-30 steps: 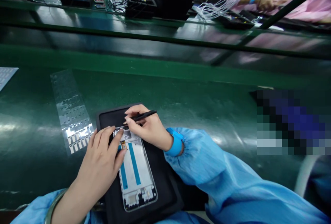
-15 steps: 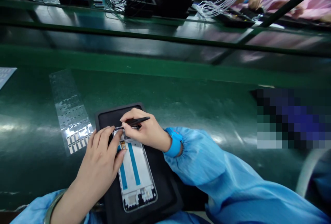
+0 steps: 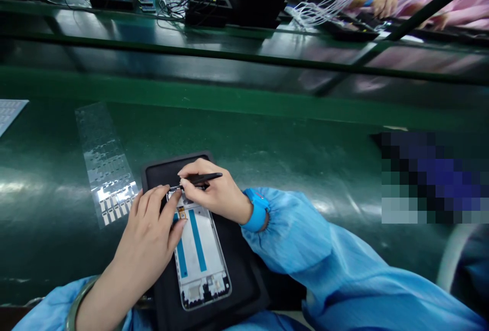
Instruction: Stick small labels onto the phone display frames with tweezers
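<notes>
Since a second ago the right hand (image 3: 216, 193) has dipped, so the tail of its slim black tweezers (image 3: 202, 178) sits lower. The glossy dark green work surface (image 3: 290, 168) fills the middle of the frame. At lower centre a black rectangular foam mat (image 3: 240, 270) lies on it. On the mat lies a white phone frame with two blue strips (image 3: 200, 265), its long axis running from the bottom edge upward and slightly left. A clear film strip of small white pads (image 3: 105, 163) lies to the left. The left hand (image 3: 147, 242) rests unclenched on the frame's upper left corner. The right hand pinches the tweezers, which lie almost level with the tip pointing left at the frame's top edge, beside the left forefinger.
</notes>
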Motion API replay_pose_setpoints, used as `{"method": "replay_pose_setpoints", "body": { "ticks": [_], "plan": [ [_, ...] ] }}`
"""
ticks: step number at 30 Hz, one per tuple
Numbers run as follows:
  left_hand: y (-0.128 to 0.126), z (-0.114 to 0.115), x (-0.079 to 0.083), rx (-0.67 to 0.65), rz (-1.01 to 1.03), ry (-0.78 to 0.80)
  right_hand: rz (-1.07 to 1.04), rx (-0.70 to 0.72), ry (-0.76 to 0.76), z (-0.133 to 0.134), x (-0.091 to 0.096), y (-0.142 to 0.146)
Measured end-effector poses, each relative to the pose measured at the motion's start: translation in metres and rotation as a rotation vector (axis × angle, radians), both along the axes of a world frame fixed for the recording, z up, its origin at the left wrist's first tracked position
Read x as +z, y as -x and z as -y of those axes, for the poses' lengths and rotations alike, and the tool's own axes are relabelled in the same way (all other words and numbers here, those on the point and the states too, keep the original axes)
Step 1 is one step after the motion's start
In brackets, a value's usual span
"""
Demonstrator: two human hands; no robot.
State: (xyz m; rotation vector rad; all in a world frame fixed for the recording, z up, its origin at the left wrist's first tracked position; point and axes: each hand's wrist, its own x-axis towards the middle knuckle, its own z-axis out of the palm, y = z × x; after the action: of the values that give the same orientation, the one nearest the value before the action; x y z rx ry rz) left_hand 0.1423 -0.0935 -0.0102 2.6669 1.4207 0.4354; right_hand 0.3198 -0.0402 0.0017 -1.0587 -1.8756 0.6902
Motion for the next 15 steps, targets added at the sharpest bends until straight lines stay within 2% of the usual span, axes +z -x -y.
{"method": "replay_pose_setpoints", "body": {
  "ticks": [4, 9, 15],
  "plan": [
    [0.0001, -0.0001, 0.0001, 0.011, 0.005, 0.015, -0.024, 0.001, 0.083, -0.0007, -0.0006, -0.0008],
    [0.0009, -0.0007, -0.0001, 0.005, 0.016, 0.004, 0.037, 0.026, 0.027, 0.0004, 0.0011, 0.0017],
    [0.0014, -0.0006, 0.0003, 0.011, 0.013, 0.025, -0.005, -0.039, 0.072, 0.0009, 0.0004, 0.0]
  ]
}}
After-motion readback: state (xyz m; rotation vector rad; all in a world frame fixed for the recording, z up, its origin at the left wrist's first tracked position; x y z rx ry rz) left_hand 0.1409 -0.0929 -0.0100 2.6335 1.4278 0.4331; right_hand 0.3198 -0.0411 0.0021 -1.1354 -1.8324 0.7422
